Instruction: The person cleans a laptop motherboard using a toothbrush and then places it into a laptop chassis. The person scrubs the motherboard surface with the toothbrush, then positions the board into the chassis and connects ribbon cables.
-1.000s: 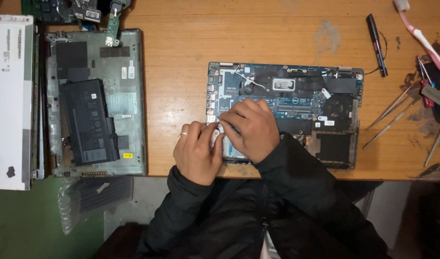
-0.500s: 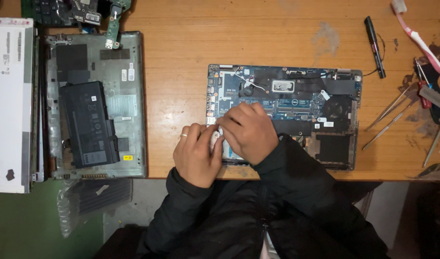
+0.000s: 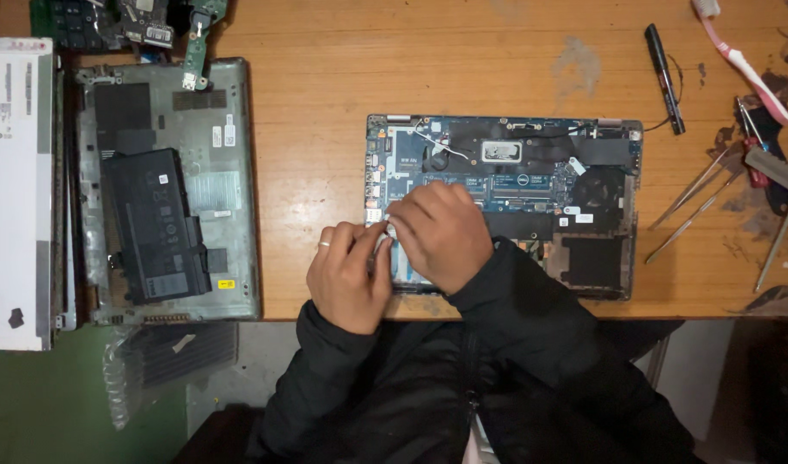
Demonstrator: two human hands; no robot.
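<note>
Head view. Opened laptop (image 3: 531, 185), board exposed, lay flat on wooden table (image 3: 325, 155), long axis left to right. Both hands met over its lower-left corner. Left hand (image 3: 349, 277), ringed, fingers curled narrow, tips at the chassis edge; anything pinched could not be told. Right hand (image 3: 441, 234) lay on the board, fingers bent narrow, tips touching the left's; contents hidden. Right hand sat further onto the laptop. Grey case with battery (image 3: 166, 189) well apart, left. Tools (image 3: 712, 202) far right.
</note>
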